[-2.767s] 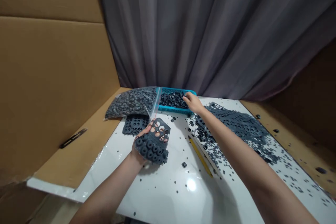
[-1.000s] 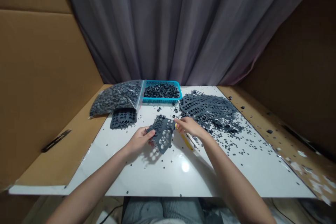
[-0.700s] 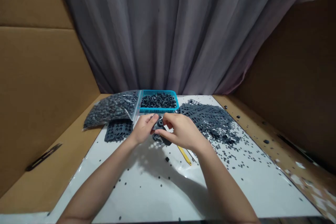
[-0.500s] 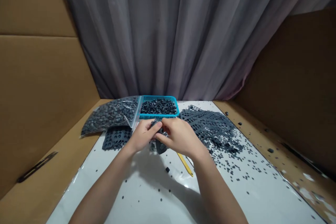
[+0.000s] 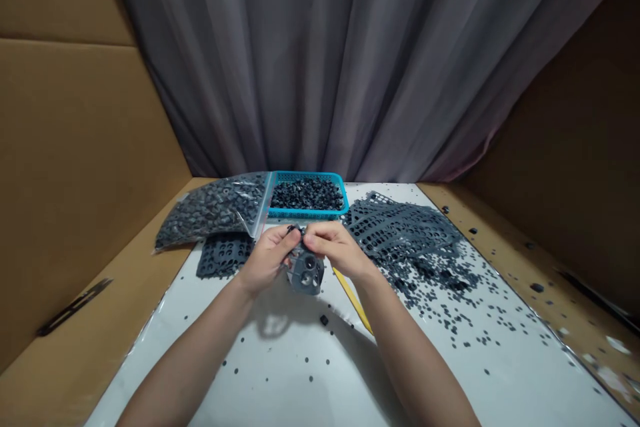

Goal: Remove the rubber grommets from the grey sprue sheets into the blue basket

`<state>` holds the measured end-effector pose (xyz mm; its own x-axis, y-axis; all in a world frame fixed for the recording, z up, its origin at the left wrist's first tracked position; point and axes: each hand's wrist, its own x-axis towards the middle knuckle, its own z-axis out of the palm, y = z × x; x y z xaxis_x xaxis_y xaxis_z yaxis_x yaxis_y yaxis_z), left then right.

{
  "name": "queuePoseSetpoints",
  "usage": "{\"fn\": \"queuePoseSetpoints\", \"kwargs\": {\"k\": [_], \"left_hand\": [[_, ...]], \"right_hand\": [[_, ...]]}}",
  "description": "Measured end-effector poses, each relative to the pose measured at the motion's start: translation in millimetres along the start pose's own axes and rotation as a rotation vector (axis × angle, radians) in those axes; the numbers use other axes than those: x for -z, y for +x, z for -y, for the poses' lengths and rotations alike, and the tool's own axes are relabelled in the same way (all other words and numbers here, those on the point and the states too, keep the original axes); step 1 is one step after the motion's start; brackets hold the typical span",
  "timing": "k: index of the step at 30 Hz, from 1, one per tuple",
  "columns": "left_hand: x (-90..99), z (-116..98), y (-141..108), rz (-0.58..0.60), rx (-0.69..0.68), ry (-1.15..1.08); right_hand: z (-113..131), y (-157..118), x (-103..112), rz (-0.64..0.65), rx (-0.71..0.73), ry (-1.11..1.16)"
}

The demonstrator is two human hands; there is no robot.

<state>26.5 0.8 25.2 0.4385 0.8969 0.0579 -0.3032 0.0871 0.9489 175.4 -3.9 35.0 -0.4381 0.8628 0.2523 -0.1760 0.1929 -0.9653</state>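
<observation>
Between my two hands, above the white table, is a dark grey rubber sheet with round holes (image 5: 306, 273), bent and hanging downward. My left hand (image 5: 273, 255) pinches its upper left part with the thumb on top. My right hand (image 5: 336, 245) is closed at its upper right edge, thumb and fingers pressed together. Small dark bits show near the left thumb. Just beyond the hands stands a blue basket (image 5: 346, 203) filled with small black rubber pieces (image 5: 307, 195). Below the right wrist lies a yellow tool (image 5: 354, 300), partly hidden by the forearm.
At left, a clear zip bag of grey pieces (image 5: 215, 207) rests partly over stacked perforated sheets (image 5: 225, 255). On the right is a pile of punched-out sheets (image 5: 405, 230), with many small black bits (image 5: 450, 307) scattered around. Cardboard walls (image 5: 65, 147) flank the white table (image 5: 210, 360).
The sheet has turned so its holes face me more fully. My right hand has shifted and its fingers have drawn in closer to the left thumb. The view has tilted slightly.
</observation>
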Motion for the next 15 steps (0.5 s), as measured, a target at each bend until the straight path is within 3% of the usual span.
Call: {"fn": "queuePoseSetpoints", "kwargs": {"k": [4, 7, 11, 15], "left_hand": [[-7.9, 3, -1, -0.135, -0.014, -0.177], [-9.4, 4, -1, -0.168, -0.005, -0.237], [-8.9, 5, 0, -0.132, -0.017, -0.29], [-8.6, 4, -1, -0.038, -0.033, -0.346]], "right_hand": [[-14, 7, -14, -0.203, -0.027, 0.317], [-19, 8, -23, -0.277, -0.061, 0.471], [-30, 8, -24, -0.361, -0.092, 0.648], [-41, 8, -21, -0.339, -0.148, 0.739]]}}
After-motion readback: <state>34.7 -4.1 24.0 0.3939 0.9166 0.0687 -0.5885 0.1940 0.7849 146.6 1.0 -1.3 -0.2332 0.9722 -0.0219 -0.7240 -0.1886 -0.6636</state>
